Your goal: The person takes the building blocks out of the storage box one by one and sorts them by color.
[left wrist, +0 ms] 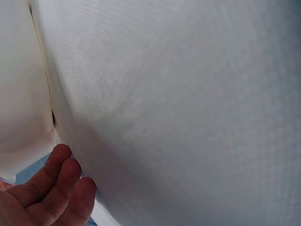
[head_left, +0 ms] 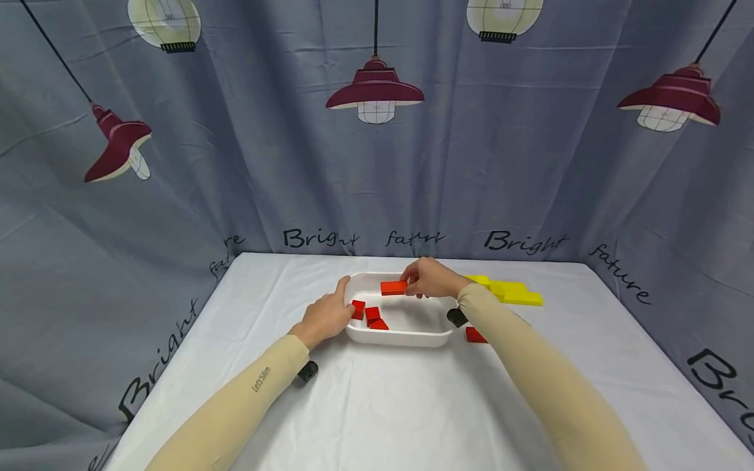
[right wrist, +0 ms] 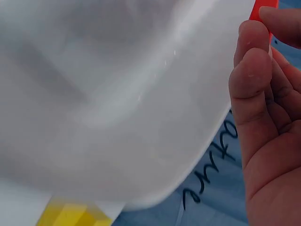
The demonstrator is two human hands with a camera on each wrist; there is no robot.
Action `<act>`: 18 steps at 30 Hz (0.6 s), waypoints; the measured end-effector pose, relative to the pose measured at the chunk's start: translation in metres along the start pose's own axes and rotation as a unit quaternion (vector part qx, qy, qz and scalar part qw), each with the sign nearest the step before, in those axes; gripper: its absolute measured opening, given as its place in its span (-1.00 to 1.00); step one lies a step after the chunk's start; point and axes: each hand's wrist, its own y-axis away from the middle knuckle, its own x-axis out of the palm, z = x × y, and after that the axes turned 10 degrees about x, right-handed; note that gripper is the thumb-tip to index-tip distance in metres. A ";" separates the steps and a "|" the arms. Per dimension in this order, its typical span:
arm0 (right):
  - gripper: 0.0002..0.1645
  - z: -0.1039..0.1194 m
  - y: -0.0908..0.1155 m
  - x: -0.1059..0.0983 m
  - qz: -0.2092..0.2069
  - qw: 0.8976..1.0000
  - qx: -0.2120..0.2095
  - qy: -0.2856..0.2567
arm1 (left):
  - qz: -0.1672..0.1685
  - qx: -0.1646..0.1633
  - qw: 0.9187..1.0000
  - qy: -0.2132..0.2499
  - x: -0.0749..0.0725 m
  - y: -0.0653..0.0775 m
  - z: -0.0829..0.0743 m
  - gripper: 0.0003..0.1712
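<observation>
Left hand (head_left: 323,318) gripped tray (head_left: 400,338) | right hand (head_left: 436,278) pinched red block (head_left: 393,288) above it | other red blocks (head_left: 372,314) lay inside

Arms (head_left: 230,405) outstretched, right fingers (right wrist: 249,77) pinching

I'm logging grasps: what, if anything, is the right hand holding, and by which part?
A rectangular red block, pinched by the right hand at its right end in the head view.
</observation>
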 end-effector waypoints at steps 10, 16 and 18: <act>-0.64 -0.024 0.028 -0.022 -0.004 0.999 0.027 -0.016 | 0.001 0.005 1.000 -0.003 0.000 0.001 0.002 -0.16; -0.63 -0.043 0.044 -0.034 -0.010 0.999 0.025 -0.017 | 0.001 0.007 1.000 0.000 -0.002 0.001 0.002 -0.16; -0.63 -0.048 0.050 -0.038 -0.015 0.999 0.027 -0.017 | 0.003 0.008 1.000 0.001 -0.003 0.000 0.001 -0.16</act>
